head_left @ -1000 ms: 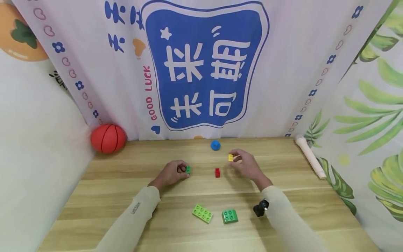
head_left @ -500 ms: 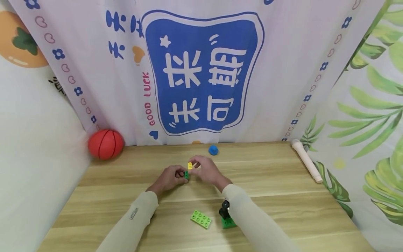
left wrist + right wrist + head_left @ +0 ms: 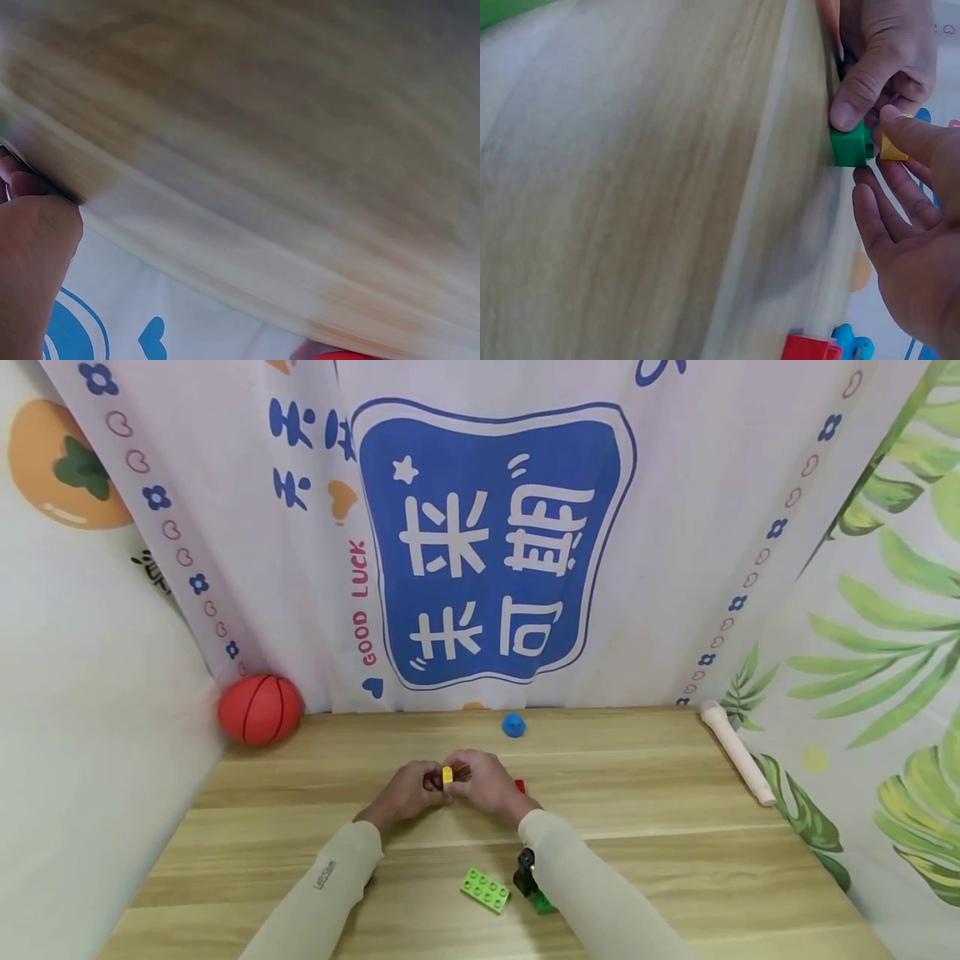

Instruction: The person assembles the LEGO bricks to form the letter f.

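My left hand (image 3: 408,789) grips a small green brick (image 3: 849,146) between thumb and fingers, low over the table. The right hand (image 3: 483,782) pinches a small yellow brick (image 3: 447,774) right at the studs of the green one. From the head view the green brick is hidden under the yellow one. In the right wrist view the yellow brick (image 3: 893,145) shows beside the green brick's studded end. Partly behind the right hand lies a red brick (image 3: 520,786). Only the thumb side of the left hand (image 3: 34,255) appears in the left wrist view.
A light green brick (image 3: 485,891) lies near the front, beside a darker green brick (image 3: 543,903) half covered by the right arm. Farther back are a small blue toy (image 3: 513,725), a red ball (image 3: 260,710) at left and a pale microphone (image 3: 738,753) at right.
The right hand has carried the yellow brick leftward past the red brick, then down onto the spot over the green brick. My left hand stays nearly still.
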Demonstrator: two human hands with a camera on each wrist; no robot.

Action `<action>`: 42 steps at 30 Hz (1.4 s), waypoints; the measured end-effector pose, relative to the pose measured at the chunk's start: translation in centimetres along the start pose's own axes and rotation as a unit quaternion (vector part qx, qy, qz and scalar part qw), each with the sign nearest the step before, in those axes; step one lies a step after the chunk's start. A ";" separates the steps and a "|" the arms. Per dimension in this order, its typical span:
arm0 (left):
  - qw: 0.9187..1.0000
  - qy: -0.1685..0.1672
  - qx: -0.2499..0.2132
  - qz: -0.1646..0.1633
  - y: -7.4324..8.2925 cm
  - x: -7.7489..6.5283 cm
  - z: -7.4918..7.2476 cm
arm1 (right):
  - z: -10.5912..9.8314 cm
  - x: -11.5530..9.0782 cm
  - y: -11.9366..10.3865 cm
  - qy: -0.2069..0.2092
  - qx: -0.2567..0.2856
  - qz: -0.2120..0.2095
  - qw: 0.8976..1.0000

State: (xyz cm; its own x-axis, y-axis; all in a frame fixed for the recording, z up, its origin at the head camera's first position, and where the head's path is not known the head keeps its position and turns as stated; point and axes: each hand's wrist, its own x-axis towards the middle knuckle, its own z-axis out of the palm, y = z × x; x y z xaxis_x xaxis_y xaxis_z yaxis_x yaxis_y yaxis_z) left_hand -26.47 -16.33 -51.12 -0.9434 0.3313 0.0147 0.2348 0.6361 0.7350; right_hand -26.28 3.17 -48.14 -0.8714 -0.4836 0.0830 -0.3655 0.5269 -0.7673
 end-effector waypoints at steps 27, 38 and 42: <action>1.000 0.001 -0.009 0.005 0.2 -0.3 0.3 | 0.3 0.0 0.4 -0.001 -0.003 0.040 0.999; 1.000 0.002 -0.020 0.000 0.2 -0.2 0.2 | 0.3 0.1 0.6 -0.003 -0.006 0.041 0.999; 1.000 0.004 -0.019 0.000 0.2 -0.2 0.0 | 0.3 0.4 0.3 -0.008 -0.034 0.032 0.999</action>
State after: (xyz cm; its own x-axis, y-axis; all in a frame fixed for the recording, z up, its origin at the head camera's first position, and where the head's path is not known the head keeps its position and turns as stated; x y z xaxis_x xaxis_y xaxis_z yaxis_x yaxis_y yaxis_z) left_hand -26.25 -16.25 -50.97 -0.9454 0.3252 0.0200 0.2255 0.6087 0.7607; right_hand -26.66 2.97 -48.51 -0.8883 -0.4585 0.0256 -0.3317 0.6022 -0.7262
